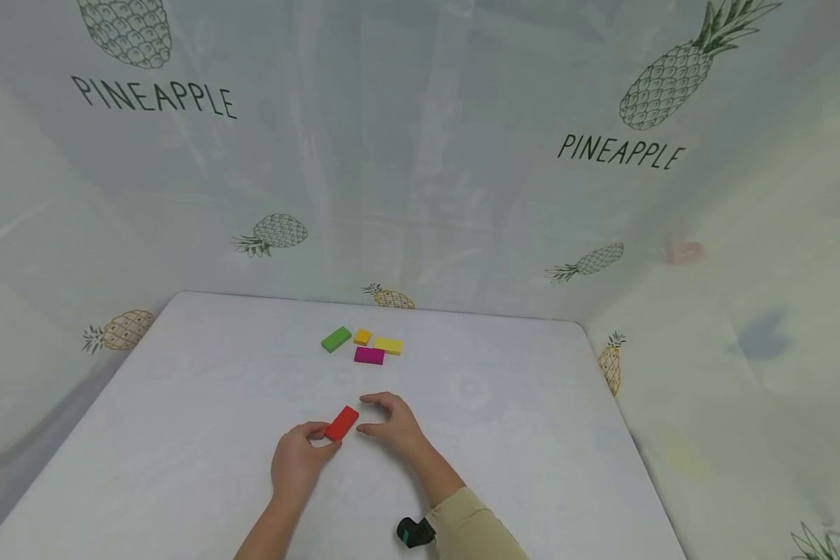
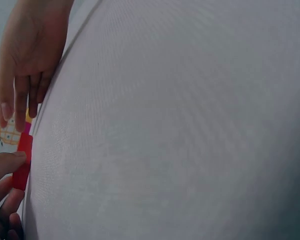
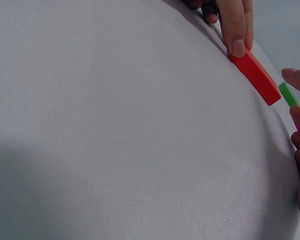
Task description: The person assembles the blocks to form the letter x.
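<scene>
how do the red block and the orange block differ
The red block is long; the orange block is stubbier. The red block is pinched in the left grip; the orange block lies unheld beside the green block. Both are plain, single-coloured blocks.

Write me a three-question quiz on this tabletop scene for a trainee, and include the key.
1. Short answer: What is the left hand holding?

2. True or false: The right hand is gripping the magenta block.

3. Multiple choice: Which of these block colours lies farthest left in the head view?
A) yellow
B) green
C) orange

Key
1. A red rectangular block, held near one end.
2. False: the right hand holds nothing, its fingers and thumb apart.
3. B: the green block lies left of the other two.
</scene>
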Demonstrator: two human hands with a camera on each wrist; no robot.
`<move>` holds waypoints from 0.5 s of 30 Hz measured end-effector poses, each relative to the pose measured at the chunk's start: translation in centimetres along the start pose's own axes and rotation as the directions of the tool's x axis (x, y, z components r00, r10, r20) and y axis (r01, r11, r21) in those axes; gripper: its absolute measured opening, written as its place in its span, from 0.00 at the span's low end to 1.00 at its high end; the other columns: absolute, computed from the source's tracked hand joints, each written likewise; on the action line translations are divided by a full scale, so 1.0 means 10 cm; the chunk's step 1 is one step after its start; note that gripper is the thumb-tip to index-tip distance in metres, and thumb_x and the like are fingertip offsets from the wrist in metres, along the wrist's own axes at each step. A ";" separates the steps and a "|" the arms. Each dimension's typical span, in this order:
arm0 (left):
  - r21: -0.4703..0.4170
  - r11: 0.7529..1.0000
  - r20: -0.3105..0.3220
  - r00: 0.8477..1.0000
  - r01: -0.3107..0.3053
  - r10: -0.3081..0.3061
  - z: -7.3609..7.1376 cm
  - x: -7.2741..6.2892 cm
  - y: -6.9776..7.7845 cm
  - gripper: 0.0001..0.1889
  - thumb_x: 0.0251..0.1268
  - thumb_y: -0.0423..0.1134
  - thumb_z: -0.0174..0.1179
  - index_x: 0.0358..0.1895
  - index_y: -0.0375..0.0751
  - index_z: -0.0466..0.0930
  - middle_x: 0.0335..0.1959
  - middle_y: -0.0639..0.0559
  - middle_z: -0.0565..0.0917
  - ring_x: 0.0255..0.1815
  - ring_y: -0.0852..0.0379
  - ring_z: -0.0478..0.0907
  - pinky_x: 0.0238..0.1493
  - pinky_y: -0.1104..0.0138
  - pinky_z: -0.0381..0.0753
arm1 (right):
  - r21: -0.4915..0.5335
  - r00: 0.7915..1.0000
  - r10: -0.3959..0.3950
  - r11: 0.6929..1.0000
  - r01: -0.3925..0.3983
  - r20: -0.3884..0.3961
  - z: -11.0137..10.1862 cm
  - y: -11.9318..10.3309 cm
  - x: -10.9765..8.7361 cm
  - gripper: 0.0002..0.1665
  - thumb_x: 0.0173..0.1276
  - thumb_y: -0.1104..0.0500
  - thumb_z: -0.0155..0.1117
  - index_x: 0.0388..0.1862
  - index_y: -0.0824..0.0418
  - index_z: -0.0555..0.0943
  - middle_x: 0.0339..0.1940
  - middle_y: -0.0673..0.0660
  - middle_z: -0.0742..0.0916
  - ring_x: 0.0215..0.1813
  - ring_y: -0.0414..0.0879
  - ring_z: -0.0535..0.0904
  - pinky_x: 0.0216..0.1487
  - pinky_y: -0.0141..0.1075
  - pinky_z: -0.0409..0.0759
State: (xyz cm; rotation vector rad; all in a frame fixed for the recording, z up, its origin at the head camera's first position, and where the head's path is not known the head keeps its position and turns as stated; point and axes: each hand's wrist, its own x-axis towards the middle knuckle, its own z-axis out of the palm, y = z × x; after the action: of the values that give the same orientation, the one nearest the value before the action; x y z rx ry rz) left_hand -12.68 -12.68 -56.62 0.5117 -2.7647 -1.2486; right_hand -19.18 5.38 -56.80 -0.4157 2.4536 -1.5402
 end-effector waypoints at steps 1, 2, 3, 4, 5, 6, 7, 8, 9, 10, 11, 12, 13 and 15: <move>0.006 1.000 -0.004 1.000 -0.005 0.005 0.00 0.00 0.00 0.21 0.47 0.40 0.76 0.48 0.40 0.85 0.37 0.49 0.85 0.42 0.48 0.78 0.44 0.51 0.77 | -0.003 1.000 0.001 1.000 -0.001 0.000 0.00 0.00 0.00 0.26 0.59 0.57 0.74 0.57 0.52 0.82 0.56 0.46 0.81 0.63 0.48 0.72 0.63 0.48 0.69; 0.012 1.000 -0.008 1.000 -0.012 0.012 0.00 0.00 0.00 0.21 0.47 0.39 0.76 0.48 0.40 0.85 0.36 0.49 0.85 0.42 0.48 0.78 0.44 0.51 0.77 | -0.004 1.000 0.001 1.000 -0.001 0.001 0.00 0.00 0.00 0.26 0.59 0.57 0.74 0.57 0.52 0.82 0.56 0.46 0.81 0.63 0.48 0.72 0.63 0.48 0.69; 0.018 1.000 -0.013 1.000 -0.017 0.017 0.01 0.00 0.00 0.21 0.47 0.39 0.76 0.48 0.40 0.85 0.36 0.49 0.85 0.41 0.48 0.78 0.44 0.51 0.77 | -0.007 1.000 0.004 1.000 -0.004 0.002 0.00 0.00 0.00 0.26 0.59 0.57 0.74 0.57 0.51 0.82 0.56 0.46 0.81 0.63 0.47 0.72 0.63 0.48 0.69; 0.024 0.999 -0.016 1.000 -0.024 0.024 0.01 0.00 0.00 0.21 0.47 0.39 0.76 0.48 0.40 0.85 0.36 0.49 0.84 0.40 0.49 0.78 0.43 0.51 0.78 | -0.012 1.000 0.006 1.000 -0.006 0.002 0.01 0.00 0.00 0.26 0.59 0.56 0.74 0.58 0.51 0.82 0.56 0.45 0.81 0.63 0.47 0.72 0.63 0.47 0.69; 0.031 0.999 -0.019 0.999 -0.030 0.030 0.02 0.00 0.00 0.21 0.47 0.39 0.76 0.48 0.40 0.85 0.35 0.49 0.84 0.40 0.49 0.77 0.43 0.51 0.78 | -0.014 1.000 0.006 1.000 -0.006 0.002 0.01 0.00 0.00 0.26 0.59 0.56 0.74 0.57 0.51 0.82 0.56 0.45 0.81 0.63 0.47 0.72 0.63 0.47 0.69; 0.037 0.999 -0.021 0.999 -0.034 0.035 0.02 0.01 0.00 0.21 0.47 0.39 0.76 0.47 0.40 0.85 0.35 0.49 0.84 0.39 0.49 0.77 0.43 0.51 0.78 | -0.017 1.000 0.002 1.000 -0.002 0.001 0.01 0.00 0.00 0.25 0.59 0.57 0.74 0.57 0.51 0.82 0.56 0.45 0.81 0.63 0.47 0.72 0.63 0.48 0.69; 0.042 0.998 -0.022 0.999 -0.039 0.040 0.02 0.01 0.00 0.21 0.47 0.39 0.76 0.47 0.40 0.85 0.35 0.49 0.84 0.39 0.50 0.77 0.42 0.52 0.78 | -0.020 1.000 0.001 1.000 -0.001 0.001 0.01 0.00 0.00 0.25 0.58 0.57 0.74 0.57 0.51 0.82 0.56 0.45 0.81 0.62 0.47 0.72 0.64 0.47 0.69; 0.047 0.998 -0.022 0.999 -0.043 0.044 0.02 0.01 0.00 0.21 0.46 0.40 0.76 0.47 0.40 0.85 0.35 0.50 0.84 0.38 0.50 0.77 0.42 0.52 0.78 | -0.022 1.000 -0.001 1.000 0.001 0.000 0.01 -0.01 0.00 0.25 0.58 0.57 0.74 0.57 0.51 0.82 0.55 0.46 0.81 0.62 0.47 0.72 0.63 0.48 0.69; 0.049 0.998 -0.021 0.999 -0.044 0.045 0.02 0.01 0.00 0.21 0.46 0.40 0.76 0.47 0.40 0.85 0.34 0.50 0.84 0.38 0.50 0.77 0.41 0.53 0.78 | -0.025 1.000 0.003 1.000 -0.003 0.001 0.01 -0.01 0.00 0.25 0.58 0.57 0.74 0.57 0.51 0.82 0.55 0.45 0.81 0.62 0.47 0.72 0.64 0.47 0.69; 0.051 0.998 -0.019 0.999 -0.046 0.047 0.01 0.01 0.00 0.22 0.46 0.40 0.77 0.47 0.40 0.85 0.34 0.50 0.84 0.37 0.51 0.77 0.40 0.54 0.78 | -0.025 1.000 0.005 1.000 -0.005 0.001 0.01 -0.01 0.00 0.25 0.58 0.57 0.74 0.57 0.51 0.82 0.55 0.45 0.81 0.62 0.47 0.72 0.63 0.48 0.69; 0.052 0.998 -0.017 0.999 -0.047 0.048 0.01 0.01 0.00 0.22 0.46 0.40 0.77 0.48 0.41 0.85 0.34 0.50 0.84 0.36 0.51 0.76 0.39 0.55 0.78 | -0.025 1.000 0.009 1.000 -0.009 0.001 0.00 -0.02 0.00 0.25 0.58 0.57 0.74 0.57 0.50 0.82 0.55 0.45 0.81 0.62 0.47 0.72 0.63 0.48 0.69; 0.053 0.997 -0.015 0.999 -0.047 0.048 0.01 0.02 0.00 0.23 0.46 0.40 0.77 0.49 0.41 0.84 0.34 0.50 0.84 0.35 0.52 0.76 0.37 0.56 0.78 | -0.026 1.000 0.009 1.000 -0.009 0.001 0.00 -0.02 0.00 0.25 0.58 0.57 0.74 0.57 0.50 0.82 0.56 0.45 0.81 0.62 0.48 0.72 0.63 0.48 0.70; 0.052 0.998 -0.012 0.999 -0.047 0.048 0.01 0.02 0.00 0.24 0.46 0.41 0.77 0.49 0.41 0.84 0.33 0.50 0.84 0.34 0.52 0.76 0.36 0.58 0.77 | -0.024 1.000 0.013 1.000 -0.013 0.002 0.00 -0.02 0.00 0.26 0.58 0.57 0.74 0.57 0.49 0.82 0.56 0.45 0.81 0.62 0.47 0.72 0.63 0.48 0.70; 0.049 0.998 -0.003 0.999 -0.039 0.039 0.01 0.02 0.00 0.25 0.46 0.42 0.77 0.51 0.42 0.83 0.34 0.51 0.83 0.33 0.53 0.75 0.33 0.61 0.76 | -0.019 1.000 0.018 1.000 -0.018 0.006 -0.01 -0.03 0.01 0.26 0.59 0.56 0.74 0.58 0.49 0.82 0.56 0.45 0.80 0.63 0.48 0.72 0.62 0.48 0.70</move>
State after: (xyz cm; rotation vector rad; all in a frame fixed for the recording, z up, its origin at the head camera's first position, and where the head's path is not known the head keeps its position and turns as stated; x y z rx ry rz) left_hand -12.86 -12.73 -56.69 0.4605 -2.7939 -1.1725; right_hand -19.24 5.35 -56.45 -0.3997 2.4621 -1.5083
